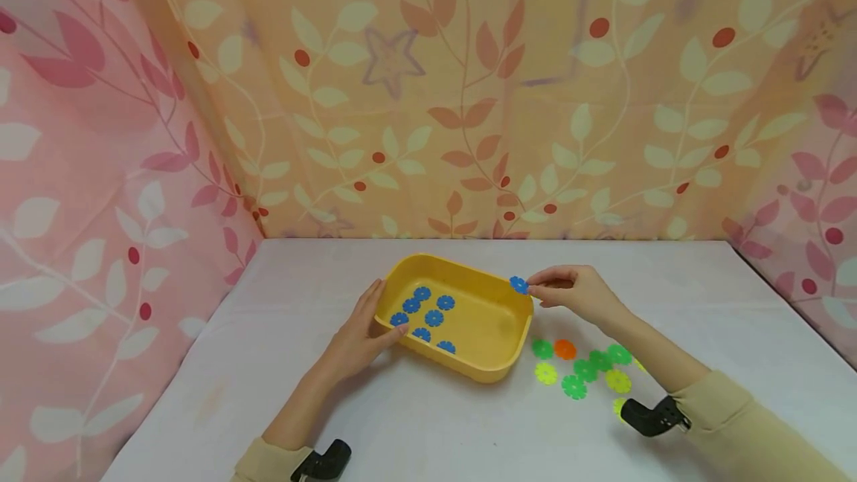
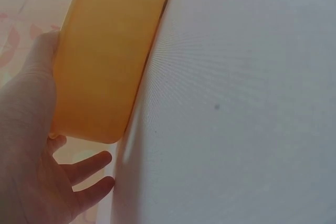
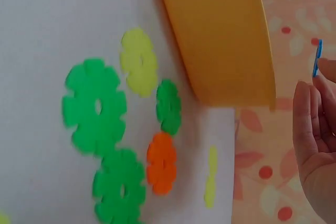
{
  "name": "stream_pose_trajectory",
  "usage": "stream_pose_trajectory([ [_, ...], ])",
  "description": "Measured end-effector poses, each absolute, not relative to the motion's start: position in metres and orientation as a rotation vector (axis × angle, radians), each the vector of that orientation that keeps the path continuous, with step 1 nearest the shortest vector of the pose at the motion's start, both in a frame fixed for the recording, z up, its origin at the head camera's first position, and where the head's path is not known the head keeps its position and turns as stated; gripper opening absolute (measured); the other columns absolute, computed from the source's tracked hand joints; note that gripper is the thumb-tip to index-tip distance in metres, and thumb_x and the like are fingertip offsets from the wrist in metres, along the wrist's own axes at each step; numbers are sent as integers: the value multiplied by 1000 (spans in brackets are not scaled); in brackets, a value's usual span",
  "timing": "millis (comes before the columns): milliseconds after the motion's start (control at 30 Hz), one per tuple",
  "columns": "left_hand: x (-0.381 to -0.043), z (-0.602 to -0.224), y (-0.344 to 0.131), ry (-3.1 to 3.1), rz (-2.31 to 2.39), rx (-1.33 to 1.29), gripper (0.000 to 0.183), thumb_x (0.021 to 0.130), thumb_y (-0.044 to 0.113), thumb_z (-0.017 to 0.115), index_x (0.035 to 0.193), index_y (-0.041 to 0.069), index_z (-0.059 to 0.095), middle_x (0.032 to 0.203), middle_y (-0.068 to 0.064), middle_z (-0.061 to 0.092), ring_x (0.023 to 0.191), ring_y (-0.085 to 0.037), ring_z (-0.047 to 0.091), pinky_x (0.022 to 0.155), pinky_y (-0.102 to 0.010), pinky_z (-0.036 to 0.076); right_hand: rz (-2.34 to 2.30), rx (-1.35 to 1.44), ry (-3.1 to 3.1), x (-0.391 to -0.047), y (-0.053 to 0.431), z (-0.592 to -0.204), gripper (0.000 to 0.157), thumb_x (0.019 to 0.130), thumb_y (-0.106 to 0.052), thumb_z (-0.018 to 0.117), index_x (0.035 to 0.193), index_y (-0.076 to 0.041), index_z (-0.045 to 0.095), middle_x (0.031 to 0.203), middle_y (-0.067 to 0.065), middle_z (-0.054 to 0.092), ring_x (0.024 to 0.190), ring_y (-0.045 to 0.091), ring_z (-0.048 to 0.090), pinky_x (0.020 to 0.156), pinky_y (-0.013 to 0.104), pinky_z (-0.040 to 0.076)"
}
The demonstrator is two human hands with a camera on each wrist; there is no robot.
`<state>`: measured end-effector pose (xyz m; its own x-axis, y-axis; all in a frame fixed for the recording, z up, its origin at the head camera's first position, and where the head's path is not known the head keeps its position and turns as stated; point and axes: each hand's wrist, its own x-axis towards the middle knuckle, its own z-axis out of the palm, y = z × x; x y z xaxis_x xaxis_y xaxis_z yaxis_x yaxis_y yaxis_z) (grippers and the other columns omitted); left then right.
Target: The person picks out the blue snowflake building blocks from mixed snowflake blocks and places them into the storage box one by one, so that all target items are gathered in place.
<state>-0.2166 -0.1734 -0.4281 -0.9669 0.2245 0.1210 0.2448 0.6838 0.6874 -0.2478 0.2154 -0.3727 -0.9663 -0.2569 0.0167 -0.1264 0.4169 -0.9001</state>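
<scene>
A shallow yellow plastic basin (image 1: 482, 318) stands on the white table, with several blue notched snowflake discs (image 1: 434, 317) lying on its left part. My left hand (image 1: 364, 333) grips the basin's left end, its thumb over the near rim and fingers along the outer side. In the left wrist view, the thumb lies against the basin's wall (image 2: 110, 61) and two fingers stick out past its corner. Over the basin's right far corner, my right hand (image 1: 579, 292) pinches a single blue snowflake disc (image 1: 518, 285) by its edge. That disc (image 3: 317, 59) appears edge-on in the right wrist view.
Right of the basin lie several green snowflake discs (image 1: 574, 387), an orange one (image 1: 565, 349) and several yellow ones (image 1: 545, 373), partly under the right forearm. Black wrist devices (image 1: 652, 416) sit at both cuffs. Patterned curtains (image 1: 455, 95) enclose the table's back and sides.
</scene>
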Motion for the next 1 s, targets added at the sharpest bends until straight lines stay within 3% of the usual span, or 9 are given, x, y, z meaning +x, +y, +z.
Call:
stream_pose_trajectory([
  [500, -218, -430, -171, -2846, -1183, -403, 93, 87, 60, 63, 158, 25, 14, 163, 2, 11, 147, -24, 14, 111, -61, 21, -1197, -910, 2482, -272, 125, -385, 17, 83, -24, 79, 94, -11, 77, 81, -6, 70, 75, 14, 63, 69, 25, 55],
  [733, -218, -429, -171, -2854, -1183, -393, 93, 87, 60, 63, 158, 26, 15, 163, 4, 11, 147, -25, 15, 111, -61, 22, -985, -913, 2480, -279, 118, -390, 8, 83, -20, 79, 86, -14, 75, 72, -5, 65, 63, 11, 59, 61, 24, 54],
  [1000, -217, -428, -172, -2853, -1175, -385, 92, 87, 58, 64, 158, 26, 14, 163, 3, 11, 148, -24, 15, 111, -61, 22, -802, -893, 2528, -283, 112, -392, 4, 85, -17, 77, 84, -15, 73, 74, -8, 64, 70, 11, 57, 65, 22, 50],
])
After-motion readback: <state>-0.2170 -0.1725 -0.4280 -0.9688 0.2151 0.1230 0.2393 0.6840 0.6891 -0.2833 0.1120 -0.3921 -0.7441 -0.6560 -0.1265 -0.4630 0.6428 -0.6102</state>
